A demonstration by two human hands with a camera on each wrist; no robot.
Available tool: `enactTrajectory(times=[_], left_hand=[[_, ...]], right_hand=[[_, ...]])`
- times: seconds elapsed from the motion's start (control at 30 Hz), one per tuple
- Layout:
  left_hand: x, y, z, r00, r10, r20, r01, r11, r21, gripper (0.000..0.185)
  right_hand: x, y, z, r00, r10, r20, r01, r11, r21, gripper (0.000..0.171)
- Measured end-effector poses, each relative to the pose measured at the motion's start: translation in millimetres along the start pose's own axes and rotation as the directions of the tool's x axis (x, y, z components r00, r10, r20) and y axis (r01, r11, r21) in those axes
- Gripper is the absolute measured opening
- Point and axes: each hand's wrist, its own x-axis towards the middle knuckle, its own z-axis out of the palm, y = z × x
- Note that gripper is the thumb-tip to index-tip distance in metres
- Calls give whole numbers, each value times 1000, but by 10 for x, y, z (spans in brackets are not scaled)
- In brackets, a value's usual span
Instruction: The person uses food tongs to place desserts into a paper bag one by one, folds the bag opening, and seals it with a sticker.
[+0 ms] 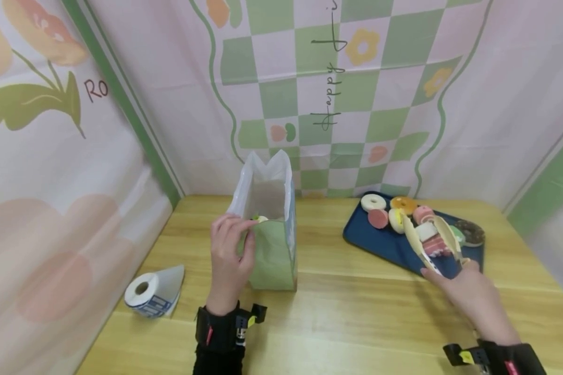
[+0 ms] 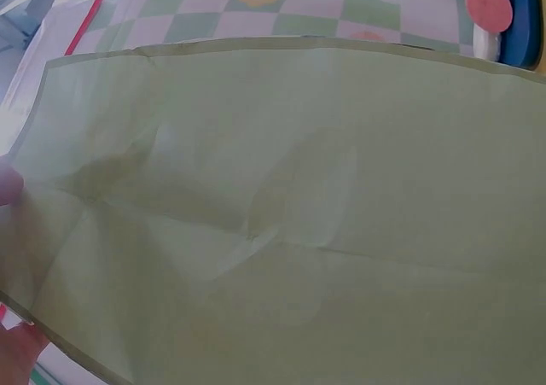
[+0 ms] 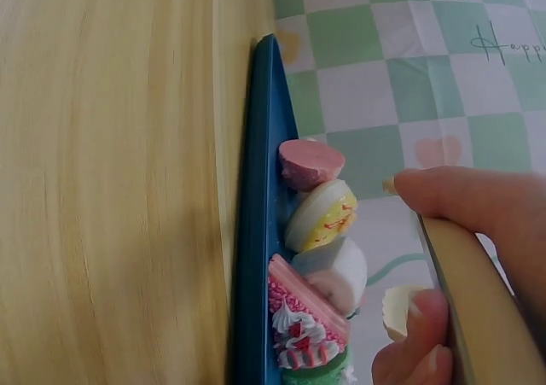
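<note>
My left hand (image 1: pixel 231 255) pinches the near rim of a green paper bag (image 1: pixel 273 258), which stands upright with its mouth open. Something small, white and green shows just inside that rim; its kind is unclear. In the left wrist view the bag's green side (image 2: pixel 256 189) fills most of the picture. My right hand (image 1: pixel 478 297) holds wooden-looking tongs (image 1: pixel 414 239) over a blue tray (image 1: pixel 363 234) of toy sweets. The tongs' arms are spread above a white roll (image 1: pixel 426 231) and a pink cake slice (image 1: pixel 435 246); whether they touch either cannot be told.
A white doughnut (image 1: pixel 372 202), an orange doughnut (image 1: pixel 403 203), a chocolate doughnut (image 1: pixel 471 233) and several other sweets lie on the tray. A label roll (image 1: pixel 143 294) rests at the table's left side. A patterned curtain (image 1: pixel 319 94) hangs behind the table.
</note>
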Motion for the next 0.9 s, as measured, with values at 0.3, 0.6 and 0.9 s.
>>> enactTrajectory(times=[0.3, 0.6, 0.9], left_hand=[[18, -2, -2, 1000, -10, 4, 10, 1000, 3, 13], [16, 1, -1, 1000, -15, 13, 15, 1000, -1, 14], [8, -1, -7, 1000, -14, 13, 14, 1000, -4, 13]], right_hand=[[94, 22, 3, 1000, -14, -8, 13, 999, -50, 132], [157, 85, 65, 1000, -18, 12, 19, 996, -92, 133], [174, 54, 61, 1000, 25, 17, -23, 994, -108, 139]])
